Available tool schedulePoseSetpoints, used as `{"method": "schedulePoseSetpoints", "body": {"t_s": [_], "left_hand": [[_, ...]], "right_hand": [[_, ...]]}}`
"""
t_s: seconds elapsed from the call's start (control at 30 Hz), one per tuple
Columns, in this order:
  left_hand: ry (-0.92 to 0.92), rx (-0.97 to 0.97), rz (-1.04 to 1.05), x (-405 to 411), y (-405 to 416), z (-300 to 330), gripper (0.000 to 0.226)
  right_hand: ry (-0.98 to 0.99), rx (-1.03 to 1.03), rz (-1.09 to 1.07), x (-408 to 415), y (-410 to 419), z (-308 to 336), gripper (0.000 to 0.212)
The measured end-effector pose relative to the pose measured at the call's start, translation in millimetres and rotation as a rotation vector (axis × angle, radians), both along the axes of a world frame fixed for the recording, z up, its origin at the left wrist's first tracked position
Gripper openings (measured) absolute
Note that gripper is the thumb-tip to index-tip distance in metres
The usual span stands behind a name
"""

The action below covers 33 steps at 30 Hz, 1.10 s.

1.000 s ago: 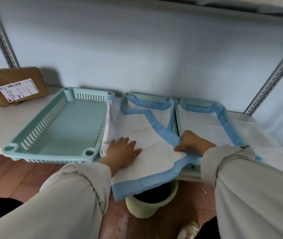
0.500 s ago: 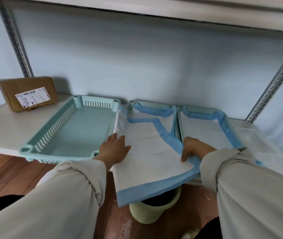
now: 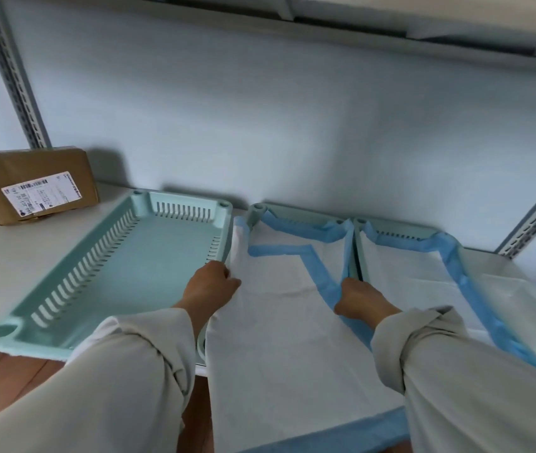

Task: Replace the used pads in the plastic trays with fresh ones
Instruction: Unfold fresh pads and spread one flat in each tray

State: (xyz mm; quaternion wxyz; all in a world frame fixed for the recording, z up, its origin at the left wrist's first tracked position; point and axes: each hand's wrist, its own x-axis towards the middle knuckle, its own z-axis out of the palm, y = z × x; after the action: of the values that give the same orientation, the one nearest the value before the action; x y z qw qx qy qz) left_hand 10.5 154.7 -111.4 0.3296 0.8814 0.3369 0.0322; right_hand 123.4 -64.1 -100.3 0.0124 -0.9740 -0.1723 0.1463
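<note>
A: Start nearest. What are the hands doing?

B: Both work the fresh pad [image 3: 279,325] draped over the middle tray [image 3: 257,211]. The left hand [image 3: 211,287] has its fingers curled at the pad's left edge, where it meets the empty tray [image 3: 148,256]; it looks like a pinch on the white sheet, though the fingertips are hidden. The right hand [image 3: 356,297] grips the pad's blue border at the seam beside the right tray [image 3: 390,231].

A: Which step is that?

B: Seating the pad, I'd judge. It isn't tucked in yet; its near end hangs off the front of the shelf [image 3: 31,256] and a folded corner shows blue on the white.

A: How does the pad lie?

B: Long axis runs from the person towards the wall, matching the tray, far end turned up against the back wall of the tray.

A: Next move?

B: Probably pulling both edges down inside the tray walls and flattening that fold, then drawing the overhang in. The right tray already carries a pad [image 3: 404,276]; the left one is bare.

A: Further back?

B: A brown parcel [image 3: 32,184] at the far left of the shelf.
</note>
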Motion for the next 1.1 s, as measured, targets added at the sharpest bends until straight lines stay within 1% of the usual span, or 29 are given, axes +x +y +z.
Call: {"method": "schedulePoseSetpoints", "body": {"t_s": [0.07,0.13,0.23,0.3,0.37,0.43,0.53,0.57,0.67,0.7,0.77,0.87,0.93,0.97,1.0,1.03,1.1], "left_hand": [[-0.015,0.003,-0.008,4,2,-3,0.019],[-0.044,-0.003,-0.009,6,2,-3,0.015],[-0.094,-0.038,-0.005,7,1,-1,0.014],[-0.131,-0.086,-0.003,5,2,0,0.009],[-0.187,-0.152,0.016,3,5,-2,0.008],[-0.248,-0.221,0.055,1,5,-2,0.012],[-0.282,-0.257,0.108,-2,5,-1,0.031],[-0.280,-0.255,0.119,-4,6,-1,0.034],[-0.267,-0.286,0.165,-11,9,-2,0.032],[-0.268,-0.319,0.180,-14,10,-1,0.031],[-0.262,-0.400,0.193,-18,10,0,0.034],[-0.203,-0.486,0.227,-22,9,2,0.047],[-0.159,-0.506,0.232,-26,10,2,0.048],[-0.141,-0.507,0.217,-28,10,2,0.044],[-0.128,-0.487,0.198,-32,10,2,0.037],[-0.118,-0.446,0.181,-36,11,3,0.032],[-0.165,-0.305,0.187,-40,18,6,0.027]], "right_hand": [[-0.014,-0.034,0.011,7,4,-4,0.031],[0.003,-0.084,-0.003,8,7,-5,0.032],[0.039,-0.144,-0.025,7,5,-5,0.041],[0.061,-0.134,-0.057,5,1,-6,0.045],[0.086,-0.081,-0.077,5,0,-7,0.040],[0.109,0.042,-0.082,5,-2,-8,0.024],[0.140,0.233,-0.157,2,-2,-4,0.020],[0.148,0.247,-0.162,-2,-2,-1,0.022],[0.176,0.174,-0.166,-8,2,-1,0.053],[0.189,0.154,-0.179,-11,4,-1,0.057],[0.179,0.145,-0.199,-14,3,-5,0.059],[0.162,0.206,-0.187,-14,3,-8,0.052],[0.128,0.207,-0.134,-15,4,-6,0.032],[0.068,0.205,-0.099,-14,4,-5,0.020],[-0.008,0.222,-0.080,-14,4,-4,0.013],[-0.088,0.259,-0.075,-14,6,-2,0.011],[-0.241,0.394,-0.101,-19,11,4,0.013]]}}
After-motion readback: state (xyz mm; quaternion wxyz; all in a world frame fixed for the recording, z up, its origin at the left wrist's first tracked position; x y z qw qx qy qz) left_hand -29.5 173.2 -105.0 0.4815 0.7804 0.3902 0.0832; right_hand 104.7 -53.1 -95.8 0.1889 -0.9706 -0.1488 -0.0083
